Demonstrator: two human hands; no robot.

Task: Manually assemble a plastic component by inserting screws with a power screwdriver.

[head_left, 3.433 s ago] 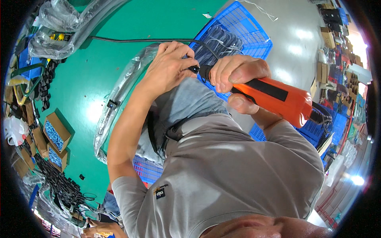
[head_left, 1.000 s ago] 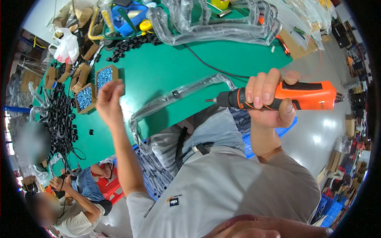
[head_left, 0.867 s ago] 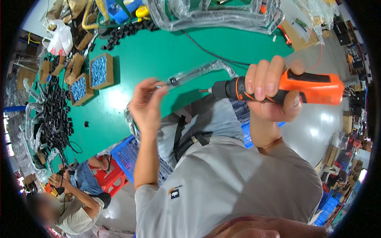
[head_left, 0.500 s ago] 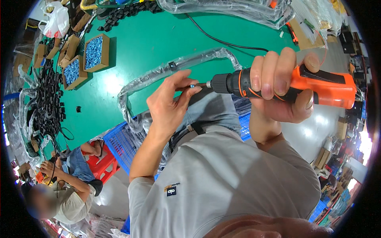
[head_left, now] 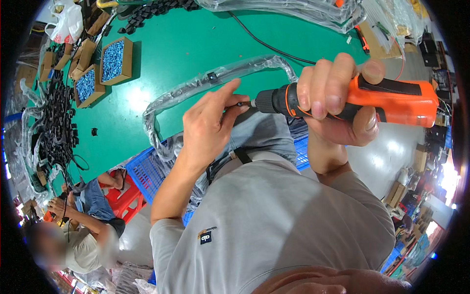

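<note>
My right hand (head_left: pixel 338 100) grips an orange and black power drill (head_left: pixel 404 104), its chuck pointing left. The drill's tip meets the fingertips of my left hand (head_left: pixel 208 120). Thumb and fingers there pinch a small dark piece (head_left: pixel 240 104) at the end of the bit; its exact shape is too small to make out. Just beyond my left hand, a bent tube in clear plastic wrap (head_left: pixel 171 95) lies along the near side of the green table (head_left: pixel 161 39). A small black clip (head_left: pixel 212 76) sits on the tube.
Two cardboard boxes of bluish screws (head_left: pixel 113 61) stand at the left, beside a heap of black parts (head_left: pixel 54 117). More wrapped tubes (head_left: pixel 289 11) lie at the far edge. A black cable (head_left: pixel 264 43) crosses the table. At lower left, another person (head_left: pixel 90 245) sits near a red stool (head_left: pixel 128 198).
The drill and my right hand have shifted slightly up and left. The bluish screw head seen at my left fingertips no longer shows clearly; a dark piece shows there now.
</note>
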